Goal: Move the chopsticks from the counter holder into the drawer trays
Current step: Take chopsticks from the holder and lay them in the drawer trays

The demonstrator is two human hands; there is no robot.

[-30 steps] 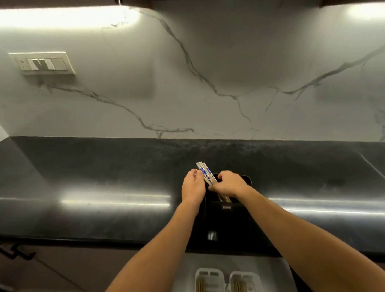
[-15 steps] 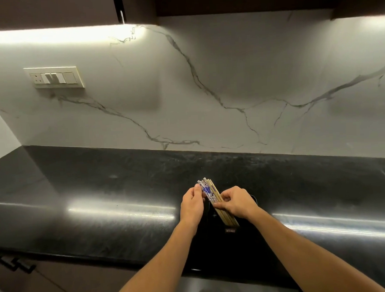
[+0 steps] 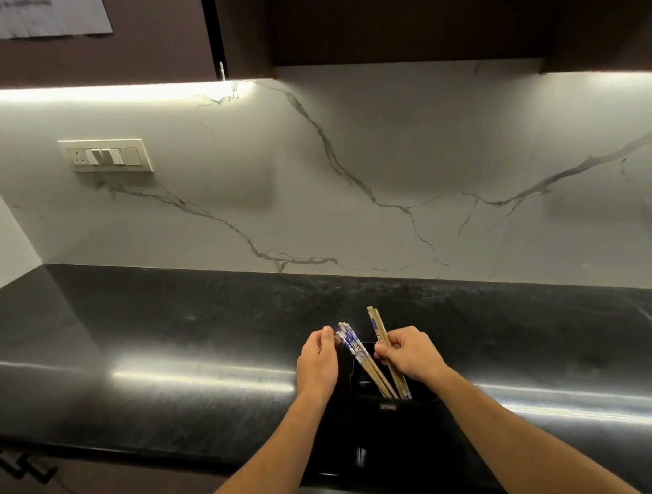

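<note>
A black holder (image 3: 379, 421) stands on the black counter near its front edge. Bamboo chopsticks with blue-and-white patterned tops (image 3: 354, 349) lean left out of it. My right hand (image 3: 409, 354) is closed around a separate pair of chopsticks (image 3: 378, 329), whose tips still reach into the holder. My left hand (image 3: 317, 357) sits just left of the leaning bunch, fingertips pinched at its top ends. The drawer trays are out of view.
The glossy black counter (image 3: 172, 360) runs left and right, backed by a white marble wall (image 3: 351, 177) with a switch panel (image 3: 106, 156). Dark cabinets (image 3: 418, 15) hang above. A drawer handle (image 3: 22, 464) shows at lower left.
The view tilted up, so the drawer trays dropped out of sight. My right hand split a pair of chopsticks off the bunch and drew it to the right.
</note>
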